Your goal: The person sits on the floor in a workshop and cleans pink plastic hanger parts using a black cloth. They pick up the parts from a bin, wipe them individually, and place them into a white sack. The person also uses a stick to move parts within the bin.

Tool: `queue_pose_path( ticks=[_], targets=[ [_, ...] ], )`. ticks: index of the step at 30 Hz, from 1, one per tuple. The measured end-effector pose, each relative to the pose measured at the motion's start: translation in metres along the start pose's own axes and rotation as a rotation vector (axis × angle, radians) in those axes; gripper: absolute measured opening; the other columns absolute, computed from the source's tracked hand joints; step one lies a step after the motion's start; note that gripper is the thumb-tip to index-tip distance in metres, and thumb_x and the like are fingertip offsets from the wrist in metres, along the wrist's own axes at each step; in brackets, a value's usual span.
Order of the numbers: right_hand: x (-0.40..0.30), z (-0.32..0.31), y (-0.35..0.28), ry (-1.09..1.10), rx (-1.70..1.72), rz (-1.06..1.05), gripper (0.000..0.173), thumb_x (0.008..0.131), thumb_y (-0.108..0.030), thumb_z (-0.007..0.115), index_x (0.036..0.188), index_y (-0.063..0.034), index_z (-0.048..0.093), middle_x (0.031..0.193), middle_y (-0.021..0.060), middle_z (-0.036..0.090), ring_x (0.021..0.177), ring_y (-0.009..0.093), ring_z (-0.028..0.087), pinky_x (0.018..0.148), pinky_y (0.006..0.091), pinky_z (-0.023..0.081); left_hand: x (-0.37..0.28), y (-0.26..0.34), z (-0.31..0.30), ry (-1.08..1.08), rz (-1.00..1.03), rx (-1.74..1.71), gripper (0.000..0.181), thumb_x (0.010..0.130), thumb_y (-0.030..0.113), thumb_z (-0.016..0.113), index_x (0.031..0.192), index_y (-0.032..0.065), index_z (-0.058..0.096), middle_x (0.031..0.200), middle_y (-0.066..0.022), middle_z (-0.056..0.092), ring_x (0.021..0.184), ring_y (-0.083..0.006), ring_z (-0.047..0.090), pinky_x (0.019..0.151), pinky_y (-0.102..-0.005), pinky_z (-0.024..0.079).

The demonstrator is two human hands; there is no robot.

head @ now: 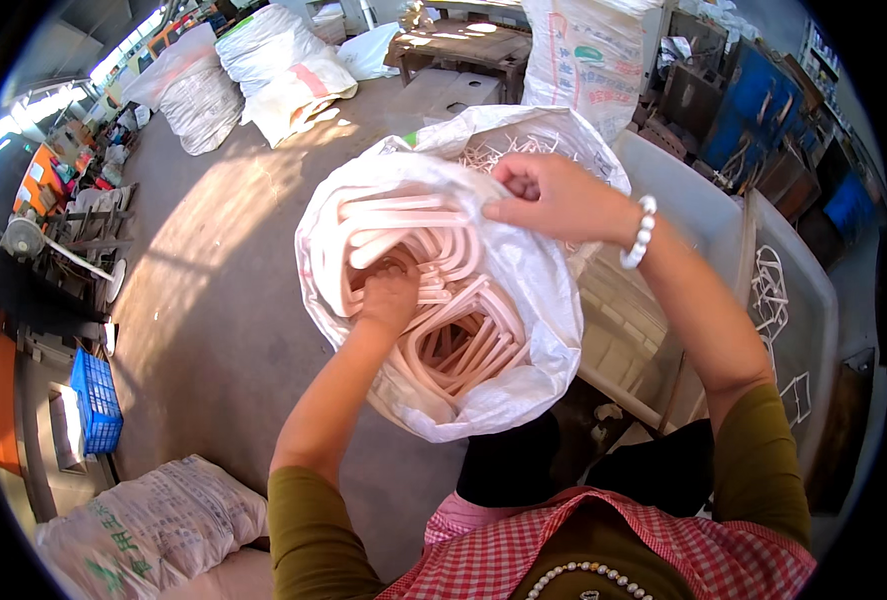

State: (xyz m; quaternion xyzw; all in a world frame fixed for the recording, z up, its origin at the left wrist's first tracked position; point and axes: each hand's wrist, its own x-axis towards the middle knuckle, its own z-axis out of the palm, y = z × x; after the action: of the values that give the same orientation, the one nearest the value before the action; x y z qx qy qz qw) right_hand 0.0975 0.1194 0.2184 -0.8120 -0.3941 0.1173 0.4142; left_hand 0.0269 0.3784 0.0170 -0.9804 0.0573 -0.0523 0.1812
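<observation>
Before me stands a white woven sack (556, 330) with its mouth wide and its rim rolled outward. Inside it lie many pale pink plastic pieces (473, 300), curved frames nested in stacks; they look like hangers. My left hand (392, 289) reaches down among these pieces at the sack's left, its fingers partly hidden, so its grip cannot be made out. At the sack's upper right rim is my right hand (529, 191), fingers curled with thumb and forefinger at the white fabric. Behind it, a second white sack (601, 154) contains thin pinkish scraps (488, 154).
Right of the sacks are pale tubs (818, 300) with white plastic frames (770, 292) in one. Full sacks (199, 97) stand at the back left, another (158, 517) lies lower left near a blue crate (98, 405). A person (30, 292) is at the far left beside a fan.
</observation>
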Motion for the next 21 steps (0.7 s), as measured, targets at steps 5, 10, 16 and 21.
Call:
queue_pose_path(
  ticks=[5, 10, 16, 21],
  targets=[
    [0.059, -0.001, -0.030, 0.151, -0.544, 0.156, 0.061, 0.086, -0.061, 0.049, 0.076, -0.0017, 0.057, 0.074, 0.0108, 0.061, 0.067, 0.023, 0.058, 0.061, 0.0368, 0.045, -0.006, 0.010, -0.004, 0.064, -0.052, 0.136, 0.030, 0.083, 0.015, 0.053, 0.111, 0.0056, 0.053, 0.092, -0.0121, 0.062, 0.083, -0.0245, 0.064, 0.067, -0.0353, 0.051],
    [0.151, 0.017, 0.012, 0.026, -0.421, 0.012, 0.063, 0.087, -0.053, 0.049, 0.099, 0.0060, 0.065, 0.099, 0.0234, 0.065, 0.091, 0.037, 0.062, 0.082, 0.0411, 0.048, -0.002, 0.016, -0.006, 0.046, -0.011, 0.179, 0.034, 0.084, 0.016, 0.053, 0.115, 0.0040, 0.050, 0.095, -0.0122, 0.062, 0.086, -0.0241, 0.064, 0.069, -0.0344, 0.051],
    [0.176, 0.045, -0.016, 0.012, -0.433, -0.097, 0.045, 0.076, -0.041, 0.060, 0.089, 0.0009, 0.068, 0.094, 0.0197, 0.067, 0.088, 0.036, 0.063, 0.081, 0.0389, 0.049, -0.001, 0.010, -0.032, -0.222, -0.020, -0.088, 0.040, 0.085, 0.013, 0.051, 0.122, -0.0012, 0.048, 0.117, -0.0217, 0.056, 0.098, -0.0300, 0.062, 0.084, -0.0369, 0.048],
    [0.152, 0.068, -0.063, 0.385, -0.272, -0.491, 0.015, 0.081, -0.017, 0.062, 0.081, -0.0038, 0.067, 0.080, 0.0112, 0.065, 0.077, 0.028, 0.062, 0.070, 0.0388, 0.048, 0.003, 0.003, -0.015, -0.109, 0.105, -0.132, 0.041, 0.082, 0.015, 0.056, 0.120, 0.0001, 0.049, 0.105, -0.0202, 0.062, 0.093, -0.0307, 0.064, 0.078, -0.0390, 0.051]
  ],
)
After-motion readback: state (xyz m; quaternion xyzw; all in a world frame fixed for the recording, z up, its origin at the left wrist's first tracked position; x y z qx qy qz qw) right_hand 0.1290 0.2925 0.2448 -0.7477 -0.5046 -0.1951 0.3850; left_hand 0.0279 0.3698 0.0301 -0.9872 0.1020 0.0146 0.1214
